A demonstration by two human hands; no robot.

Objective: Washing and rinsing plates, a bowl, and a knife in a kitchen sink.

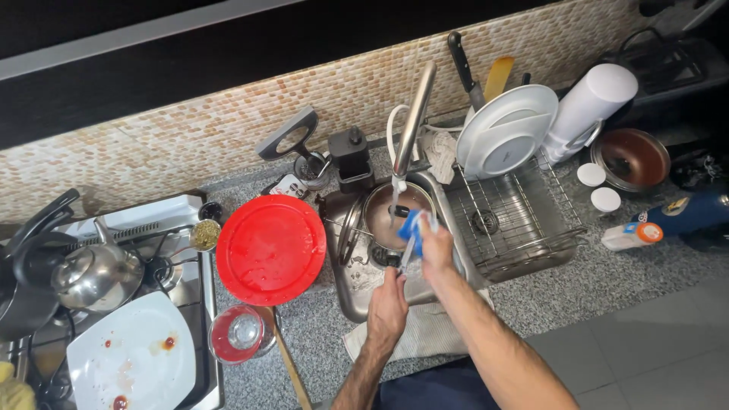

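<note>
Over the sink point(357, 304), right hand point(436, 250) grips a blue sponge point(411, 225); left hand point(389, 304) holds what is probably a utensil point(408, 254). Washed plate point(507, 130) racked; red plate point(271, 249), white plate point(130, 361) remain soiled.

**Bright counter, dark upper frame**

Warm overhead light falls evenly on the grey speckled counter point(607, 281). Glare sits on the curved steel tap point(414, 121), the shiny steel kettle point(87, 273) and the round red plastic lid point(271, 249). Above the beige mosaic wall point(190, 144) everything sinks into black. Edges bow outward; focus is slightly soft.
</note>
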